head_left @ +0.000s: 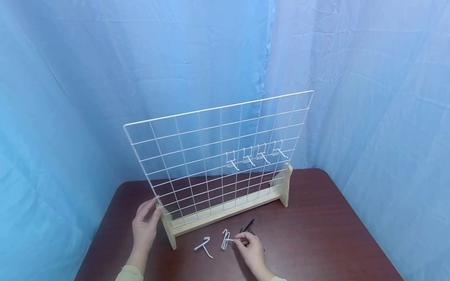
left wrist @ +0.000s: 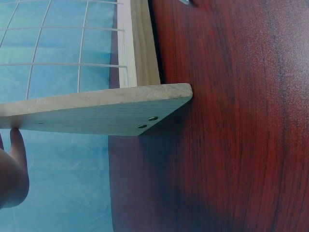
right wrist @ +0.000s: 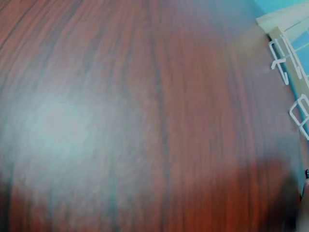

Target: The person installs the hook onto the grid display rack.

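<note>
While the right hand (head_left: 251,249) pinches the prong of a white hook (head_left: 225,241) just above or on the desk (head_left: 316,234) (can't tell which), the left hand (head_left: 145,222) grips the upper end of the left side panel (head_left: 169,234), thumb and fingers together on the wood. Head view only: the whole white wire grid (head_left: 220,107) standing tilted in its wooden stand, plus four hung hooks (head_left: 250,160) in a row on its right half. A loose white hook (head_left: 201,246) lies on the desk, left of the pinched one; black hooks (head_left: 249,225) lie just beyond the right hand, partly covered by it (count unclear). Left wrist adds the panel's outer face, with two dark round holes (left wrist: 153,118) near its lower end, which head doesn't show; that view gets just part of the left hand, at the frame edge. Right wrist is mostly bare desk with a glare patch (right wrist: 60,125); two white hooks sit at its right edge, and fingers are nearly all cut off, so head settles that grip. Blue curtain (head_left: 140,58) behind.
</note>
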Tool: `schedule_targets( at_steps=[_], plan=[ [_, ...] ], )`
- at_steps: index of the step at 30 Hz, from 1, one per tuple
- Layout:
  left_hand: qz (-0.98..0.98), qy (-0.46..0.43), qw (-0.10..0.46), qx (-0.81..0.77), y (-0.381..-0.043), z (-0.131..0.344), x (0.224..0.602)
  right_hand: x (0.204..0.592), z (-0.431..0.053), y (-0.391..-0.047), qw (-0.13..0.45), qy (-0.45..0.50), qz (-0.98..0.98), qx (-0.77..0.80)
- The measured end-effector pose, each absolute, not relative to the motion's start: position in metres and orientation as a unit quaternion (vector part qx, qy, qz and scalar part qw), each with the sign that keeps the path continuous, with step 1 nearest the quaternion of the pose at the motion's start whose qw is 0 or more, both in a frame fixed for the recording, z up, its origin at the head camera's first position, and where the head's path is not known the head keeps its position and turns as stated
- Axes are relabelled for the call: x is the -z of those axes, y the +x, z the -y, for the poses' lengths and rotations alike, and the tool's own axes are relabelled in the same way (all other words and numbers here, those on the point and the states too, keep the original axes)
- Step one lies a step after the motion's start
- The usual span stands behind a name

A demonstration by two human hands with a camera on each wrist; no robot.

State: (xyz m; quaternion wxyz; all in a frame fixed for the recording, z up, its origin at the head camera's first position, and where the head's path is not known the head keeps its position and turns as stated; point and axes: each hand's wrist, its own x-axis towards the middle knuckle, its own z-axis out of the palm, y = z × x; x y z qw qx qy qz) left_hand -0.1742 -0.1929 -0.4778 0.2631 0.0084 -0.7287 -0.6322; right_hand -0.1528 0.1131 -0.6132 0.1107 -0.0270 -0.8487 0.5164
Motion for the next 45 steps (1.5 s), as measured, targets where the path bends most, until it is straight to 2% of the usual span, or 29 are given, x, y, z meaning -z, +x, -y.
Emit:
schedule_targets(
  at_steps=[13, 20, 24, 33, 45],
  plan=[
    [0.730, 0.005, 0.266, 0.630, -0.174, 0.192, 0.478, 0.600, -0.105, -0.158, 0.077, -0.125, 0.742, -0.654],
    [0.735, 0.007, 0.268, 0.623, -0.173, 0.192, 0.477, 0.580, -0.101, -0.156, 0.072, -0.144, 0.706, -0.690],
    [0.736, 0.007, 0.268, 0.622, -0.173, 0.192, 0.477, 0.570, -0.100, -0.154, 0.085, -0.129, 0.706, -0.691],
    [0.736, 0.010, 0.263, 0.624, -0.173, 0.191, 0.476, 0.578, -0.103, -0.165, 0.129, -0.121, 0.695, -0.696],
    [0.739, 0.009, 0.266, 0.619, -0.173, 0.192, 0.477, 0.547, -0.106, -0.179, 0.187, -0.123, 0.663, -0.715]
  ],
)
